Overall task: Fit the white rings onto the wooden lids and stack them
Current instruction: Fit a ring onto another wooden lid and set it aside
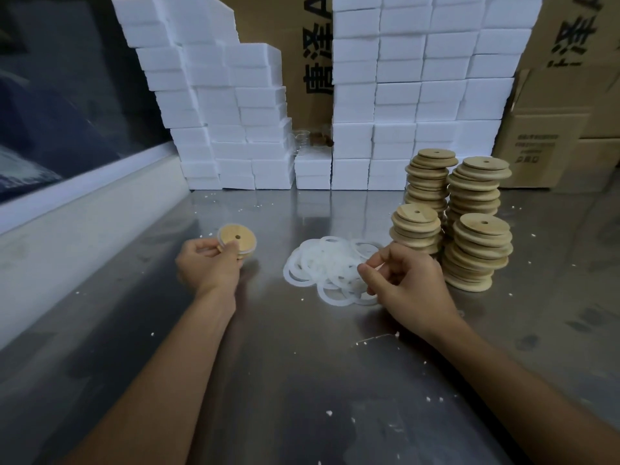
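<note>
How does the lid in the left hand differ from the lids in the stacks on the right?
The held lid wears a white ring round its rim; the stacked lids show bare wood. The left hand grips the held lid, tilted, above the table; the stacked lids lie flat in four piles. Both are round, wooden, with a small centre hole.

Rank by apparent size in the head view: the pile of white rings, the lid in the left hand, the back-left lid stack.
1. Pile of white rings, widest spread.
2. Back-left lid stack; farther away, so its true rank against the pile is unsure.
3. Lid held by the left hand, clearly smallest.
</note>
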`<state>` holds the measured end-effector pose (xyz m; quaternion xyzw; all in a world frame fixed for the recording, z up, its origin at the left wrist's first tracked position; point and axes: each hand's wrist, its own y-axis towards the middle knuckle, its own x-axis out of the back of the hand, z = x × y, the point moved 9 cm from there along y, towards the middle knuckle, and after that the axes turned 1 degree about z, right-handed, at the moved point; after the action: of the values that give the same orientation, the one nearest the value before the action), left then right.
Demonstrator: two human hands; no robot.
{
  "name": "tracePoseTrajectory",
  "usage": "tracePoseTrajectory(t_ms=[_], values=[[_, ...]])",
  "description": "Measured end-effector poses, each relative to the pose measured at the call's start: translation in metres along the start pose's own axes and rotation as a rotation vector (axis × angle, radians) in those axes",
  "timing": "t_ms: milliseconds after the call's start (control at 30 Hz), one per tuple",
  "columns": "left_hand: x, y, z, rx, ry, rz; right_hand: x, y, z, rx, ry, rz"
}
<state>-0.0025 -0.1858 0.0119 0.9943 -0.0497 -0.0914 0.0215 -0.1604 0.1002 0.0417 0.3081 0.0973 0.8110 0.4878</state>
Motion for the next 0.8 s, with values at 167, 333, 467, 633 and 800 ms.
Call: tracePoseTrajectory(t_ms=[167,333,467,633,800], values=[[-0.007,0.019,-0.003,-0.004,0.186,0.017,0.001,0.0,-0.001,-0.012,0.002,-0.013],[-0.011,0.02,-0.005,-0.023,0.255,0.028,0.001,0.001,-0.001,-0.023,0.02,-0.011],[-0.01,0.017,-0.005,-0.026,0.274,0.034,0.001,0.001,-0.002,-0.022,0.026,-0.015],[-0.009,0.016,-0.007,-0.08,0.357,0.056,0.019,-0.001,0.009,0.089,-0.074,-0.182],[-0.013,0.01,-0.013,-0.204,0.495,0.127,0.06,-0.002,0.035,0.267,-0.385,-0.474]])
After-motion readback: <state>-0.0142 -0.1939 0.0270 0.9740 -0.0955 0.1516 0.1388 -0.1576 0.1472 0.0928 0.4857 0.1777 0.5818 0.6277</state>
